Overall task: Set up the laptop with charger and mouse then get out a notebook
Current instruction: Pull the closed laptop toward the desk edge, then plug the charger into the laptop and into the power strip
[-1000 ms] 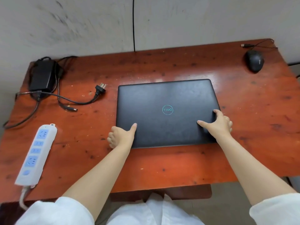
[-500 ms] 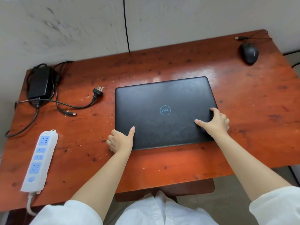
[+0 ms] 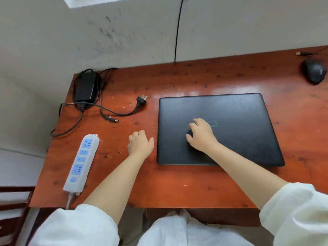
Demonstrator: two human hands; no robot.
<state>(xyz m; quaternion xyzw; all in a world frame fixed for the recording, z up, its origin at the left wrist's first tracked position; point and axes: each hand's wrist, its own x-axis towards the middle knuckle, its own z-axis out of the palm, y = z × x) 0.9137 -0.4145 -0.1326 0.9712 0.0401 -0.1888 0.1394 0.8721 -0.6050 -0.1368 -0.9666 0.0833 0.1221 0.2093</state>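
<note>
A closed black laptop (image 3: 239, 121) lies flat on the red-brown wooden table (image 3: 177, 189). My right hand (image 3: 201, 134) hovers over the lid's middle, fingers apart, holding nothing. My left hand (image 3: 140, 144) is over the bare table just left of the laptop, fingers loosely curled, empty. The black charger brick (image 3: 85, 87) sits at the far left corner, its wall plug (image 3: 141, 101) and barrel connector (image 3: 111, 119) lying loose on the table. A black mouse (image 3: 314, 71) rests at the far right, its USB plug (image 3: 301, 53) loose behind it. No notebook is in view.
A white power strip (image 3: 81, 161) with blue sockets lies near the table's left front edge, its cord hanging off. A black cable (image 3: 178, 29) runs down the wall behind the table. A dark wooden chair (image 3: 12, 210) stands at lower left.
Both hands have let go of the laptop's front corners and moved left: the right hand now over the lid's middle, the left hand over the table. The view has swung left.
</note>
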